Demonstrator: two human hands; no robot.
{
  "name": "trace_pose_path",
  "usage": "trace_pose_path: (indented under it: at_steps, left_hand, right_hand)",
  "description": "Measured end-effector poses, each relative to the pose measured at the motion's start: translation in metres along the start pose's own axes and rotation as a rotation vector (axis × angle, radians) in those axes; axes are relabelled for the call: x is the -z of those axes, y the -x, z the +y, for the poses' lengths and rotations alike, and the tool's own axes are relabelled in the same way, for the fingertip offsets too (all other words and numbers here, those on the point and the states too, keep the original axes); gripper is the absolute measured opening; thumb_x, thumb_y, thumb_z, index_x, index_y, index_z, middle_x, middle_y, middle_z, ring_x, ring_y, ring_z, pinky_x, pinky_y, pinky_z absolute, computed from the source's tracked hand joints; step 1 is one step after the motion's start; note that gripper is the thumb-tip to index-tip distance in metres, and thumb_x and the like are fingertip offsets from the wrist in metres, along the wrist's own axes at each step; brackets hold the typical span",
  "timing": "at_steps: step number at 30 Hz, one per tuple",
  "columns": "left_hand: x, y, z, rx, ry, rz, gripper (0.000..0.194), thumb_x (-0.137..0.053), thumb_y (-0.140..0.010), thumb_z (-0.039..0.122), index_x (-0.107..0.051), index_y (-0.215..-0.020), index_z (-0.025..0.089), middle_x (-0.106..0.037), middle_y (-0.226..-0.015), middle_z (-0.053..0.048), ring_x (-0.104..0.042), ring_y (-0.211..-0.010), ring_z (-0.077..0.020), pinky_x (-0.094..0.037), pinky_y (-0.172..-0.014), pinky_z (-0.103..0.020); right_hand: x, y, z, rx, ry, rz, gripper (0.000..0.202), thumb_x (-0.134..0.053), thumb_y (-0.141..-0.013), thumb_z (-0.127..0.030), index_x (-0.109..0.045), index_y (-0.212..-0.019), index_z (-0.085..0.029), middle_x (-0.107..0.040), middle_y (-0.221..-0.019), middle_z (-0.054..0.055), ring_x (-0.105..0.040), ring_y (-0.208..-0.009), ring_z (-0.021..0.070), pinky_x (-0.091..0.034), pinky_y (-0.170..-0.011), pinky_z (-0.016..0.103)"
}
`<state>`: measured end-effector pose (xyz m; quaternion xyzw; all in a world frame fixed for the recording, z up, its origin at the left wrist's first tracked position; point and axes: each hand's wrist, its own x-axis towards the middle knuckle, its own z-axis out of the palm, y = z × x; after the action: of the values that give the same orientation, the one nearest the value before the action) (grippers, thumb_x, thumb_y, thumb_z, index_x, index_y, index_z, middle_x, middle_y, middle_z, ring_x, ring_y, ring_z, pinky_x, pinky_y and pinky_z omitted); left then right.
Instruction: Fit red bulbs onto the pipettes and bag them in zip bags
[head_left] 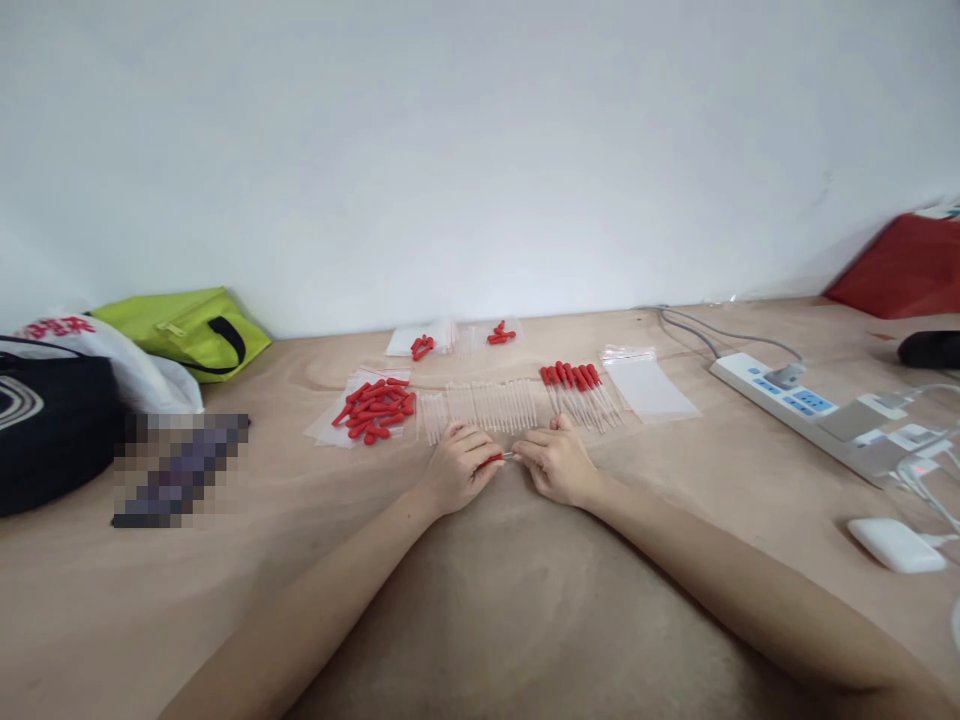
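Observation:
Pinched in the fingers of my left hand [459, 470] is a red rubber bulb [491, 460], lying sideways. My right hand [556, 468] grips a thin clear dropper tube [508, 456], whose end meets the bulb between the two hands. Just beyond my fingers lies a row of clear dropper tubes [491, 405]. Loose red rubber bulbs [375, 408] are heaped on a clear plastic bag [321, 430] to the left. Several droppers [579, 382] with red bulbs on their tubes lie side by side past my right hand.
A zip bag [652, 385] lies right of the droppers. Small bags with red bulbs [423, 347] rest by the wall. At right are a power strip [772, 395] with cables and a white charger case [892, 545]. Bags, including a yellow-green one [180, 325], stand at left.

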<state>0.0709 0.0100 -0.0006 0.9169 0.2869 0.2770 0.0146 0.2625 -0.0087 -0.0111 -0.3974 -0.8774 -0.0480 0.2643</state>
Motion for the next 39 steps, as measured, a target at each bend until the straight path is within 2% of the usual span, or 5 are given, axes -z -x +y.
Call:
trace_pose_path:
  at_steps: [9, 13, 19, 30, 39]
  left_hand:
    - [0.003, 0.000, -0.007, 0.126, 0.008, 0.100, 0.019, -0.047, -0.085, 0.028, -0.059, -0.098, 0.021, -0.063, -0.087, -0.004, -0.055, -0.083, -0.0173, -0.038, -0.079, -0.033]
    - [0.005, 0.006, -0.012, 0.223, 0.033, 0.125, 0.031, -0.049, -0.082, 0.025, -0.050, -0.112, 0.018, -0.057, -0.095, -0.007, -0.053, -0.089, -0.0192, -0.042, -0.080, -0.034]
    - [0.006, 0.007, -0.012, 0.229, 0.045, 0.044, 0.020, -0.050, -0.081, 0.022, -0.056, -0.099, 0.017, -0.057, -0.085, -0.005, -0.054, -0.082, -0.0185, -0.044, -0.075, -0.033]
    - [0.004, 0.006, -0.012, 0.248, 0.060, 0.011, 0.011, -0.054, -0.078, 0.022, -0.062, -0.083, 0.018, -0.058, -0.082, -0.004, -0.054, -0.078, -0.0168, -0.042, -0.072, -0.030]
    - [0.046, -0.002, -0.050, 0.804, -0.391, 0.059, 0.013, -0.058, -0.073, 0.032, -0.064, -0.072, 0.021, -0.059, -0.083, -0.005, -0.053, -0.088, -0.0263, -0.039, -0.074, -0.037]
  right_hand:
    - [0.022, -0.013, 0.008, 0.056, 0.190, -0.063, 0.021, -0.043, -0.083, -0.020, -0.063, -0.078, -0.018, -0.062, -0.075, 0.005, -0.046, -0.075, 0.0163, -0.018, -0.069, 0.033]
    - [0.026, -0.011, 0.025, -0.214, 0.199, -0.028, 0.022, -0.043, -0.082, -0.023, -0.064, -0.078, -0.018, -0.064, -0.079, 0.007, -0.050, -0.078, 0.0181, -0.021, -0.071, 0.033]
    - [0.017, -0.022, 0.048, -0.700, 0.129, 0.092, 0.024, -0.042, -0.080, -0.029, -0.059, -0.092, -0.018, -0.066, -0.079, 0.005, -0.055, -0.079, 0.0203, -0.025, -0.074, 0.032]
    - [-0.006, -0.047, 0.049, -0.820, 0.292, -0.076, 0.023, -0.039, -0.077, -0.021, -0.060, -0.082, -0.016, -0.064, -0.079, 0.010, -0.055, -0.081, 0.0219, -0.019, -0.081, 0.037]
    - [-0.002, -0.053, 0.039, -0.848, 0.218, -0.199, 0.030, -0.041, -0.077, -0.033, -0.065, -0.081, -0.016, -0.066, -0.079, 0.011, -0.057, -0.083, 0.0232, -0.024, -0.076, 0.037]
